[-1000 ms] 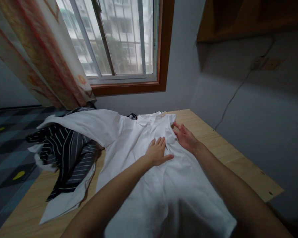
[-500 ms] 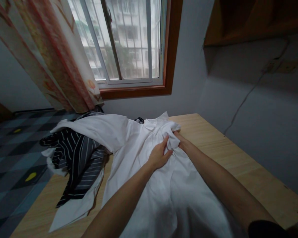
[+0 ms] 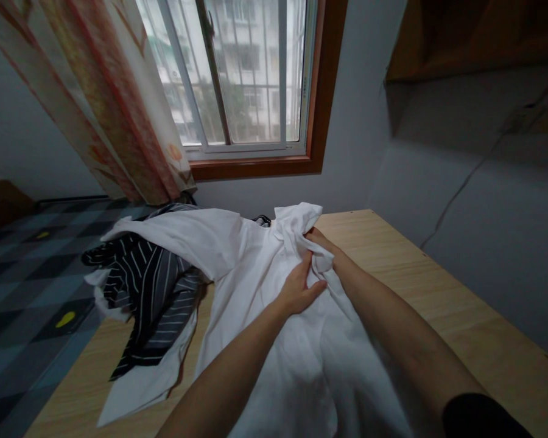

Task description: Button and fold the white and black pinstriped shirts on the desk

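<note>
A white collared shirt (image 3: 260, 255) lies spread over the table, its near part falling toward me. My left hand (image 3: 300, 289) is on the front of the shirt, thumb and forefinger around a bunched fold; its other fingers are hidden. Past it, my right hand (image 3: 322, 238) grips the cloth at the shirt's right side, below the collar, with most of its fingers covered by fabric. The collar stands up, crumpled, beyond both hands. One sleeve stretches left across a black-and-grey striped garment (image 3: 150, 304).
The wooden table (image 3: 383, 261) reaches to the wall under the window (image 3: 246, 79). To the left is a bed with a checked cover (image 3: 27, 292), beneath a patterned curtain (image 3: 100, 97). A wooden shelf (image 3: 475, 42) hangs at upper right, with a cable (image 3: 461, 188) on the wall.
The collar area has been lifted and turned slightly. My right hand has shifted a little left and farther away, tugging the cloth; my left hand stays on the fold. The view has swung slightly left.
</note>
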Motion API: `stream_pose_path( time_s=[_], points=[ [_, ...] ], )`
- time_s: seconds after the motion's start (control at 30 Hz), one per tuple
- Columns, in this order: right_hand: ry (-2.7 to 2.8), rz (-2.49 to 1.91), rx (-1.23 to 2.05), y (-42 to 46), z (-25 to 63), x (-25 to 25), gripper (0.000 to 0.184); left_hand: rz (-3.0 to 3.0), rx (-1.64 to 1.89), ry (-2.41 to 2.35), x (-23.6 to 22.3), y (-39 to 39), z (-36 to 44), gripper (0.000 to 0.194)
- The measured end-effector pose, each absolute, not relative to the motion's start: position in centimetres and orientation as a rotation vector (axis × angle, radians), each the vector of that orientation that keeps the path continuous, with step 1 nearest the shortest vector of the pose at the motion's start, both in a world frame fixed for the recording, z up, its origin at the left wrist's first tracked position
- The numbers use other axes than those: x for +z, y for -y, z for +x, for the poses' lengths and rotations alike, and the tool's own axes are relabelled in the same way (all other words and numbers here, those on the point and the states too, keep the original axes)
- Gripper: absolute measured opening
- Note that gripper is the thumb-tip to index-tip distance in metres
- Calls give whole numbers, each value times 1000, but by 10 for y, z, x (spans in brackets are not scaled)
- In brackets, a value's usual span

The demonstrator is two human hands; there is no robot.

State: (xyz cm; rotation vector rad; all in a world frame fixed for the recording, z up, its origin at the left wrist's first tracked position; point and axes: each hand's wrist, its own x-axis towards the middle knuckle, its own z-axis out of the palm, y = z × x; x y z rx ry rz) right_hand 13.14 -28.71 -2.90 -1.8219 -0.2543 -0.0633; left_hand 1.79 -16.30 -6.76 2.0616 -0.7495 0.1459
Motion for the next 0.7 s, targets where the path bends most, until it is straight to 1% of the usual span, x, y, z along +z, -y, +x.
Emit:
stream_pose_path(
  time_s=[0.07,0.2,0.33,0.4,0.47,0.53,0.6,0.7],
  points=[
    [239,-1850,-70,286,136,-30,24,2108,160,732,-67,164,19,81],
    [218,-1925,-101,293,143,-27,17,2194,245,771,-67,168,18,69],
    [283,-2169,-179,296,145,-9,15,2133,386,785,-62,172,13,64],
    [330,-2263,-199,293,144,0,18,2060,471,670,-54,169,14,56],
    [360,-2250,-179,289,143,7,22,2045,572,459,-44,159,20,44],
    [384,-2195,-161,286,144,9,26,2131,605,245,-37,143,31,41],
    [386,-2143,-157,284,146,8,27,2321,464,128,-37,123,46,46],
    [340,-2080,-136,285,150,7,26,2633,107,111,-47,97,65,55]
  ],
)
